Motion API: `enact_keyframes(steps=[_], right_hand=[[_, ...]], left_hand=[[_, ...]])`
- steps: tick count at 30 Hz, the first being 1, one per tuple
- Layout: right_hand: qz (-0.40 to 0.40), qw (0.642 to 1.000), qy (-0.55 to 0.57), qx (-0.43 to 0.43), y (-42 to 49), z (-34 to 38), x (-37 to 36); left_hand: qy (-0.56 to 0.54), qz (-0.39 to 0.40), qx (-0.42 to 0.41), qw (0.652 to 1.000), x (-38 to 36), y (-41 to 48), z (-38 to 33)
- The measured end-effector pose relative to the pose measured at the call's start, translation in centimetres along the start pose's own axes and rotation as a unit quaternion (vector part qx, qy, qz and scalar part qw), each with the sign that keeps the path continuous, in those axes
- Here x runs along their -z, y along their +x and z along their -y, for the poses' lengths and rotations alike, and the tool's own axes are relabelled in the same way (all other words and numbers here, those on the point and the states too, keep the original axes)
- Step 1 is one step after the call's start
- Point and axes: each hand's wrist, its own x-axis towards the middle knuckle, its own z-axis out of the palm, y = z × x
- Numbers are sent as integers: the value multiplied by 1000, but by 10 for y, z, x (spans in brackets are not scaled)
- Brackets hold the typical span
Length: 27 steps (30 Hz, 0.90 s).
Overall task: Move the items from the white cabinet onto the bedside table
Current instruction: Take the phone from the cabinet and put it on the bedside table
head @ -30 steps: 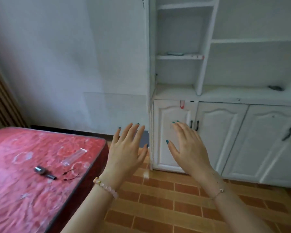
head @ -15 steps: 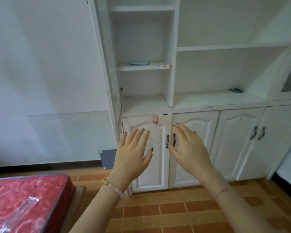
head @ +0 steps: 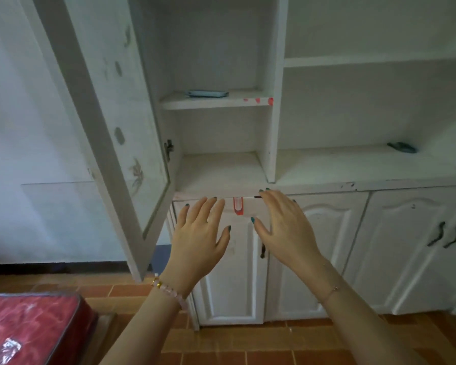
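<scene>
The white cabinet stands in front of me, its glass door swung open to the left. A flat light-blue item lies on the narrow middle shelf. A small dark item lies on the wide counter shelf at the right. My left hand and my right hand are raised side by side in front of the lower doors, just below the counter edge. Both have straight spread fingers and hold nothing. The bedside table is out of view.
A red plastic-wrapped mattress fills the lower left corner. Lower cabinet doors with dark handles are closed. The floor is orange tile. The open glass door juts out towards me on the left.
The view has swung right and closer to the cabinet; the mattress has slid almost out of view. Both hands stay raised and empty, now higher against the cabinet.
</scene>
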Motion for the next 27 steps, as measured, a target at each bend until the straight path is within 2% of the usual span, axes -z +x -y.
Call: enact_keyframes(steps=[9,17,20,23,27], right_hand=[[-8,996,10,90,152,-52,-25],[-125,972,69,184,261,-40,-14],[-154,963,117,190,307,-35,-7],[-95,978,125,139,367,-33,-1],[84,988,126,27,443,-34,-3]], left_hand=[[33,-47,58,997,-30,135,29],[49,-78,91,992,-44,192,56],[46,-85,85,992,-50,201,63],[50,-93,69,992,-55,204,67],[48,-107,43,992,-65,204,73]])
